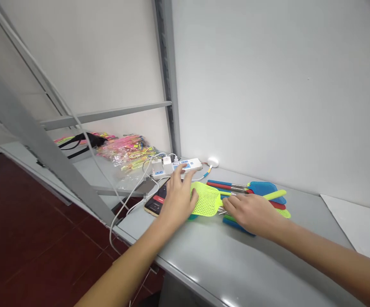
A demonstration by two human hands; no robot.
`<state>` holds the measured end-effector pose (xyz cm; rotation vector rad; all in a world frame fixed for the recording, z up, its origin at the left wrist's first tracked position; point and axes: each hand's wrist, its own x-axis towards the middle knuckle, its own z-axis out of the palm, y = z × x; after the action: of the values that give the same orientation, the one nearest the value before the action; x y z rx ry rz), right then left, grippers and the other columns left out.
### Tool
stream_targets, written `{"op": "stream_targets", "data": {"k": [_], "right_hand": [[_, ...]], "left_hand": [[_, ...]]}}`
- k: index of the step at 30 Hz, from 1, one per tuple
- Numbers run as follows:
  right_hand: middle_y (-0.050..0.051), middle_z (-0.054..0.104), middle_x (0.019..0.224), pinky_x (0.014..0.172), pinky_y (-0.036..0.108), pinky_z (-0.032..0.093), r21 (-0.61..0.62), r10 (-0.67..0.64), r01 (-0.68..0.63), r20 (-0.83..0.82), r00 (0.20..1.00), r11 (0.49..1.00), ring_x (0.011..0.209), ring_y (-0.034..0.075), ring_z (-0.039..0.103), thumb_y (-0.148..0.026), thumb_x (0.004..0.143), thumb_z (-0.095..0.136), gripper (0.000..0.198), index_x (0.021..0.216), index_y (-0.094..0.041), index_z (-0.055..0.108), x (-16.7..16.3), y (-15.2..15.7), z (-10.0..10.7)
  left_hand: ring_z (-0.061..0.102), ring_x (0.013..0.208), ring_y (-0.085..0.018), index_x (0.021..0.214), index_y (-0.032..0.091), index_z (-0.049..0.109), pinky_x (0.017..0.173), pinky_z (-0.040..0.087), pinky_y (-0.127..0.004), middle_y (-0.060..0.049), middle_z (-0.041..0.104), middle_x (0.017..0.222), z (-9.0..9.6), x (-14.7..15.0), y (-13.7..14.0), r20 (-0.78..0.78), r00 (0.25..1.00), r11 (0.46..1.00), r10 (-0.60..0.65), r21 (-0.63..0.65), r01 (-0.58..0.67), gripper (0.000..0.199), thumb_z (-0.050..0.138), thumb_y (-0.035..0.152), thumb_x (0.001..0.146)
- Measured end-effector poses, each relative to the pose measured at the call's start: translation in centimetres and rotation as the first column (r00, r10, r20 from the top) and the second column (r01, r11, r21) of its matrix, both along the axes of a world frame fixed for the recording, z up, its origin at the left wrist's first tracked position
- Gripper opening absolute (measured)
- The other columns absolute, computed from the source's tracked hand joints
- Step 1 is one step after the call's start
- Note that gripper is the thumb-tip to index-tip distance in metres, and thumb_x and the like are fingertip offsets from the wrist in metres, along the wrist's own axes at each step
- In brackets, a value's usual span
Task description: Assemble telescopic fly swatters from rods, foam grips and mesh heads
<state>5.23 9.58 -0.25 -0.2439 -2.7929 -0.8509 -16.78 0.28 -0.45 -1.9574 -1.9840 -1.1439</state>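
A yellow-green fly swatter (205, 199) with a perforated head lies across the middle of the view. My right hand (252, 213) is closed around its shaft just behind the head, and the handle sticks out past the knuckles. At the left edge of the head is my left hand (180, 196), fingers apart and thumb overlapping the mesh; I cannot tell whether it presses on it. Beneath and behind my right hand lie more swatters with a blue head (263, 187), a red handle (218, 186) and metal shafts. Part of the pile is hidden by my right hand.
A phone (154, 204) lies partly under my left hand. Behind it is a white power strip (191, 164) with chargers and loose white cables. Bagged colourful items (130, 149) sit beyond a grey metal frame (168, 76). A white board (357, 217) lies at the right.
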Motion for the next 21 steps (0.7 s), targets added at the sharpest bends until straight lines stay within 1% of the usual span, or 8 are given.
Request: {"op": "stream_targets", "data": {"k": [1, 3, 7, 10, 13, 16, 19, 21], "right_hand": [[0.004, 0.062, 0.068, 0.048, 0.030, 0.022, -0.004, -0.024, 0.024, 0.032, 0.999, 1.000, 0.055, 0.016, 0.057, 0.000, 0.084, 0.046, 0.019, 0.082, -0.015, 0.057, -0.9, -0.3, 0.0], [0.005, 0.063, 0.069, 0.047, 0.030, 0.020, -0.019, -0.041, 0.043, 0.090, 0.995, 0.999, 0.057, 0.018, 0.060, 0.001, 0.082, 0.049, 0.018, 0.081, -0.015, 0.058, -2.5, -0.9, -0.1], [0.006, 0.064, 0.073, 0.046, 0.032, 0.021, -0.049, -0.010, 0.017, 0.128, 0.992, 0.999, 0.060, 0.020, 0.062, -0.001, 0.083, 0.050, 0.017, 0.086, -0.016, 0.060, -4.5, -1.2, -1.0], [0.006, 0.065, 0.075, 0.045, 0.030, 0.022, -0.071, -0.009, 0.021, 0.162, 0.987, 0.997, 0.061, 0.019, 0.062, -0.002, 0.084, 0.050, 0.017, 0.088, -0.015, 0.060, -5.3, -1.3, -1.7], [0.006, 0.066, 0.076, 0.045, 0.030, 0.022, -0.097, -0.038, 0.057, 0.193, 0.981, 0.994, 0.060, 0.018, 0.063, -0.001, 0.085, 0.050, 0.017, 0.089, -0.014, 0.060, -5.8, -1.3, -1.8], [0.006, 0.066, 0.072, 0.045, 0.030, 0.021, -0.133, -0.083, 0.107, 0.172, 0.982, 0.985, 0.056, 0.018, 0.062, -0.013, 0.093, 0.052, 0.009, 0.087, -0.015, 0.060, -5.6, -1.4, -1.3], [0.003, 0.063, 0.066, 0.047, 0.029, 0.020, -0.233, -0.099, 0.116, 0.085, 0.991, 0.966, 0.053, 0.017, 0.059, -0.037, 0.098, 0.049, 0.030, 0.077, -0.018, 0.058, -4.5, -1.8, -0.2], [0.001, 0.060, 0.061, 0.050, 0.029, 0.020, -0.291, -0.080, 0.078, 0.005, 0.997, 0.954, 0.052, 0.015, 0.056, -0.043, 0.100, 0.045, 0.040, 0.070, -0.019, 0.056, -3.0, -2.2, 0.6]], "left_hand": [[0.048, 0.123, -0.029, 0.123, 0.022, 0.055, 0.107, 0.034, -0.051, -0.013, 0.047, 0.133, -0.8, 0.3, -1.2, -0.079, 0.997, 0.999, 0.021, 0.049, -0.017, 0.039, 0.051, 0.011, 0.086], [0.046, 0.124, -0.030, 0.113, 0.019, 0.058, 0.103, 0.038, -0.048, -0.015, 0.046, 0.134, -2.5, 0.8, -3.3, -0.133, 0.991, 0.993, -0.031, 0.113, 0.046, 0.030, 0.052, 0.011, 0.085], [0.048, 0.117, -0.030, 0.114, 0.020, 0.058, 0.100, 0.041, -0.047, -0.013, 0.053, 0.128, -4.8, 1.0, -5.3, -0.208, 0.972, 0.994, -0.106, -0.005, 0.107, 0.031, 0.056, 0.013, 0.084], [0.049, 0.116, -0.030, 0.119, 0.021, 0.056, 0.098, 0.042, -0.048, -0.011, 0.055, 0.127, -5.3, 0.9, -5.1, -0.222, 0.969, 0.991, -0.110, -0.104, 0.088, 0.036, 0.055, 0.013, 0.084], [0.052, 0.113, -0.028, 0.118, 0.023, 0.055, 0.095, 0.044, -0.047, -0.010, 0.057, 0.123, -5.3, 0.9, -4.5, -0.186, 0.976, 0.985, -0.112, -0.153, 0.084, 0.034, 0.052, 0.011, 0.085], [0.051, 0.112, -0.028, 0.113, 0.023, 0.056, 0.094, 0.045, -0.047, -0.009, 0.058, 0.121, -5.4, 0.9, -4.4, -0.162, 0.982, 0.980, -0.094, -0.186, 0.063, 0.030, 0.050, 0.011, 0.086], [0.050, 0.113, -0.028, 0.108, 0.023, 0.057, 0.100, 0.039, -0.052, -0.007, 0.059, 0.119, -5.4, 0.8, -4.7, -0.191, 0.978, 0.976, -0.084, -0.211, 0.042, 0.030, 0.051, 0.008, 0.082], [0.049, 0.114, -0.029, 0.107, 0.023, 0.057, 0.106, 0.031, -0.057, -0.007, 0.059, 0.119, -5.3, 0.7, -5.0, -0.213, 0.974, 0.977, -0.077, -0.209, 0.032, 0.033, 0.053, 0.007, 0.079]]}}
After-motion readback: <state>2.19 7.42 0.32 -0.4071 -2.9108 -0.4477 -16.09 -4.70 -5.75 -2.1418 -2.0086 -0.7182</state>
